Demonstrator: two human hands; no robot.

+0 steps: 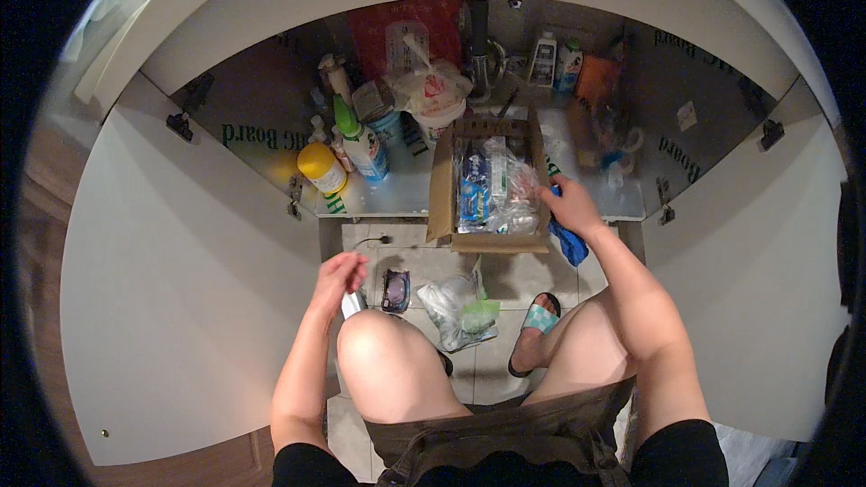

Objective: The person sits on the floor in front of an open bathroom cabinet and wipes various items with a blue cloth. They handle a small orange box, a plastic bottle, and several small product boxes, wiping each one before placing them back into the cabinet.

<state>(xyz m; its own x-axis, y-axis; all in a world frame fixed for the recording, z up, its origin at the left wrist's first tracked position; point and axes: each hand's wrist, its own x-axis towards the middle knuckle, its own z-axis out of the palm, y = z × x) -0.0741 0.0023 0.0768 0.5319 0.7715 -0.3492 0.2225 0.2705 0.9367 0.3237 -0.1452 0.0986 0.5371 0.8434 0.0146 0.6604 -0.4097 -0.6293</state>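
My right hand [574, 207] grips the right wall of an opened cardboard box [498, 243], its thumb reaching over the rim. Packets in clear and coloured plastic fill the box, among them a blue pack [473, 196]. The box rests on the cabinet shelf and juts past its front edge. A crumpled blue cloth [570, 243] hangs just below my right hand; whether the fingers also pinch it is hidden. Above my left knee, my left hand [342, 277] hovers with loosely curled, slightly blurred fingers and nothing visible in them.
On the shelf [406, 203] stand a yellow-capped bottle [323, 168], a green-topped spray bottle [365, 149] and a bagged white tub [436, 108]. White cabinet doors [189, 270] [734, 270] flank me. Plastic bags [450, 308] and a dark purple pack [396, 291] lie on the tiles.
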